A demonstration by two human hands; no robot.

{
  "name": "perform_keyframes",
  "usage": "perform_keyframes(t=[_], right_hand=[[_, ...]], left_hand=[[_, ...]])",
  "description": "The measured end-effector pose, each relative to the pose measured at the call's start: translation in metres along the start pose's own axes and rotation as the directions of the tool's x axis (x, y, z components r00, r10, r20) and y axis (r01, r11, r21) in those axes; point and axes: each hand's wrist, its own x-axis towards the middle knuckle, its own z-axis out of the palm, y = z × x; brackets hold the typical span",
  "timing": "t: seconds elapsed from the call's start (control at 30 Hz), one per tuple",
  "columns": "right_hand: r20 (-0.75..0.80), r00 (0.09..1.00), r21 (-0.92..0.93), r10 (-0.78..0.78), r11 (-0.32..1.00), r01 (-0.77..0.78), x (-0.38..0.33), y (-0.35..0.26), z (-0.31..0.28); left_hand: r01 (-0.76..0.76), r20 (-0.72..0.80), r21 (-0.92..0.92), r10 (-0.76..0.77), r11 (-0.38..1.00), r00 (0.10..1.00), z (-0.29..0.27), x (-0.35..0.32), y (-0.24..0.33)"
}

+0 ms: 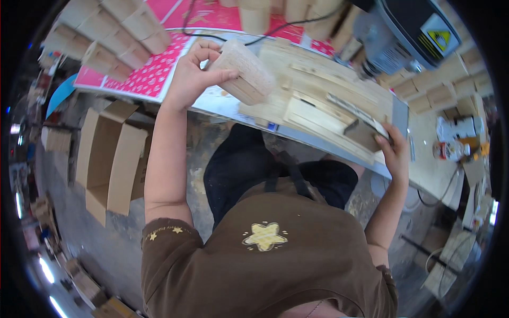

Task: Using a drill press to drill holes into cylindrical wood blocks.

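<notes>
step: I lift a wood block [245,71] off the board [318,103] | left hand [192,77] fingers grip it | right hand [391,151] fingers pinch board's near edge | next: steady, careful placing, I think

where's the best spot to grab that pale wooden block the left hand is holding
Probably across its long flat sides near the near end, coming in from the left, as the left hand does now on the pale wooden block. It lies tilted on the wooden jig, so its far end looks harder to reach.
</notes>
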Motion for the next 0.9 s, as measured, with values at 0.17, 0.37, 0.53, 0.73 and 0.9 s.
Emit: perform_keyframes(t=[0.17, 0.37, 0.53, 0.73, 0.9], right_hand=[[0.04, 0.996, -0.082, -0.081, 0.993, 0.084, -0.008, -0.024, 0.018], [-0.03, 0.998, 0.001, -0.048, 0.999, 0.048, -0.02, -0.017, 0.023], [-0.04, 0.998, 0.009, -0.039, 0.999, 0.039, -0.016, -0.022, 0.03], [-0.078, 0.997, 0.052, -0.008, 0.999, 0.012, -0.014, -0.027, 0.035], [-0.091, 0.995, 0.072, 0.037, 0.997, -0.031, -0.017, -0.029, 0.035]], left_hand=[[0.023, -0.204, 0.22, 0.023, 0.975, 0.979, -0.063, -0.02, 0.023], [0.04, -0.53, 0.371, 0.176, 0.928, 0.83, -0.111, -0.031, 0.065], [0.141, -0.526, 0.719, 0.401, 0.68, 0.75, -0.19, -0.003, 0.104], [0.399, -0.536, 0.844, 0.544, 0.359, 0.646, -0.316, 0.036, 0.108], [0.526, -0.702, 0.712, 0.447, 0.465, 0.554, -0.382, 0.062, 0.068]])
